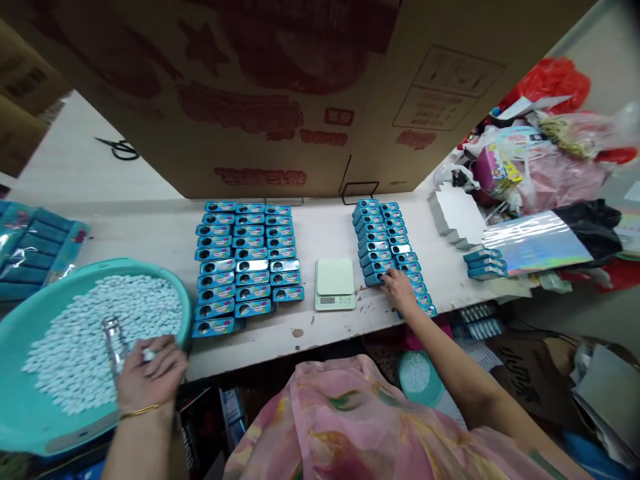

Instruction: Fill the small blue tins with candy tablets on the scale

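A small packing workshop, cluttered and improvised. A worn white worktop (320, 327) with chipped paint carries dozens of identical small blue tins (247, 263) laid out in neat rows, with a second batch (387, 250) further right. Between them sits a small digital scale (335, 285). A large teal basin (30, 400) holds a heap of little white tablets (95, 333). A big printed cardboard carton (300, 93) stands behind as a wall. Flat white boxes (457, 215), shiny foil bags (537, 241) and stuffed plastic bags (560, 160) pile up at the right. Scissors (120, 149) lie at the back.
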A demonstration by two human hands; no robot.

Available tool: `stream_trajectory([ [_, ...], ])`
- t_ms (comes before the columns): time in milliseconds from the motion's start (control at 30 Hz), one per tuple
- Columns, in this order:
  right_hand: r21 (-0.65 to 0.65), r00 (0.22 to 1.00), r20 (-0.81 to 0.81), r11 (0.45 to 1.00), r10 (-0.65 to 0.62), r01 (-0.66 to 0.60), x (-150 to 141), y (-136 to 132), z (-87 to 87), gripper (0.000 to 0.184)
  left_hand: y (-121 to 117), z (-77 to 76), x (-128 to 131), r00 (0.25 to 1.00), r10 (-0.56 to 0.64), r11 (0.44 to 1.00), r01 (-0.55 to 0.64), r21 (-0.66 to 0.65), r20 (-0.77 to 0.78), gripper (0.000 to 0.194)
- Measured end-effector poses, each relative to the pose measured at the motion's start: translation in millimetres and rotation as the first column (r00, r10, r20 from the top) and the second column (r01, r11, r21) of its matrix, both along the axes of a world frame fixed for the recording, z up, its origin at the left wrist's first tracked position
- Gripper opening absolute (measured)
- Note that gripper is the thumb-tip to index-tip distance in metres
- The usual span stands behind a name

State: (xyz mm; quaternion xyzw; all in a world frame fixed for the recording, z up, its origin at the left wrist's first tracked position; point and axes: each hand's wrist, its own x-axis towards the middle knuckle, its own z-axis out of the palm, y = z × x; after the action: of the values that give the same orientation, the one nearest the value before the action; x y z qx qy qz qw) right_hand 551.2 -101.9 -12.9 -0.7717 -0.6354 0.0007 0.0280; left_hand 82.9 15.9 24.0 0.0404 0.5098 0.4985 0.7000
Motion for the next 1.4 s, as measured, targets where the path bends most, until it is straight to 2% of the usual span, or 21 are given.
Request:
stream_trajectory([
  [33,-0.04,0.999,0.029,0.999,0.03,-0.029,5,-1,-2.4,0.015,-6,0.9,16,0.987,-0.002,1.0,0.0,0.011,0.158,0.023],
  [100,-0.064,0.995,0.081,0.996,0.062,-0.057,6,0,-4.6,0.013,-20,-1.4,46,0.933,-0.046,0.998,0.059,-0.025,0.357,0.019],
  [233,-0.013,0.981,0.144,0.992,0.13,-0.129,-14,4,8.4,0.015,-48,-16.1,87,0.828,-0.132,0.962,0.239,-0.13,0.546,0.021],
  [300,-0.007,0.968,0.142,0.978,0.207,-0.208,-33,11,19.1,0.017,-60,-23.4,99,0.813,-0.163,0.936,0.306,-0.173,0.558,0.022],
  [400,-0.037,0.948,0.093,0.953,0.303,-0.301,-67,33,28.4,0.019,-71,-30.4,110,0.852,-0.184,0.889,0.357,-0.287,0.49,0.024],
  [467,-0.061,0.94,0.049,0.941,0.337,-0.334,-89,51,28.0,0.02,-75,-32.6,114,0.875,-0.204,0.865,0.371,-0.337,0.438,0.023],
  [567,-0.057,0.936,-0.012,0.934,0.353,-0.353,-104,66,22.6,0.019,-78,-34.0,112,0.875,-0.243,0.863,0.392,-0.32,0.419,0.023],
  [667,0.051,0.957,-0.113,0.963,0.268,-0.264,-97,57,20.0,0.018,-80,-34.1,106,0.879,-0.236,0.872,0.38,-0.308,0.414,0.023],
  [767,0.135,0.95,-0.26,0.98,0.174,-0.143,-88,32,23.5,0.024,-85,-33.4,107,0.907,-0.19,0.891,0.32,-0.322,0.377,0.022],
  [833,0.144,0.909,-0.36,0.975,0.211,-0.169,-95,15,27.0,0.023,-90,-33.4,115,0.904,-0.181,0.901,0.311,-0.302,0.388,0.021],
  [900,0.131,0.827,-0.445,0.938,0.344,-0.32,-116,2,28.5,0.025,-94,-34.7,129,0.874,-0.205,0.901,0.344,-0.263,0.44,0.02],
  [967,0.086,0.71,-0.486,0.836,0.51,-0.542,-141,-4,26.4,0.031,-99,-37.3,146,0.835,-0.237,0.889,0.392,-0.235,0.497,0.021],
  [1033,0.01,0.667,-0.47,0.759,0.578,-0.651,-159,-6,20.3,0.034,-103,-40.2,162,0.81,-0.249,0.878,0.42,-0.23,0.531,0.022],
  [1133,-0.07,0.659,-0.431,0.705,0.617,-0.706,-163,-6,7.0,0.03,-109,-42.2,182,0.817,-0.205,0.882,0.393,-0.26,0.539,0.024],
  [1233,-0.073,0.605,-0.398,0.634,0.689,-0.77,-147,-6,-4.0,0.022,-116,-41.1,199,0.829,-0.157,0.892,0.352,-0.282,0.537,0.027],
  [1300,-0.071,0.567,-0.367,0.586,0.737,-0.807,-136,-7,-7.4,0.019,-119,-40.2,208,0.826,-0.153,0.888,0.356,-0.29,0.543,0.029],
  [1400,-0.089,0.55,-0.365,0.56,0.751,-0.824,-124,-8,-6.7,0.017,-121,-40.3,220,0.823,-0.159,0.874,0.375,-0.31,0.546,0.029],
])
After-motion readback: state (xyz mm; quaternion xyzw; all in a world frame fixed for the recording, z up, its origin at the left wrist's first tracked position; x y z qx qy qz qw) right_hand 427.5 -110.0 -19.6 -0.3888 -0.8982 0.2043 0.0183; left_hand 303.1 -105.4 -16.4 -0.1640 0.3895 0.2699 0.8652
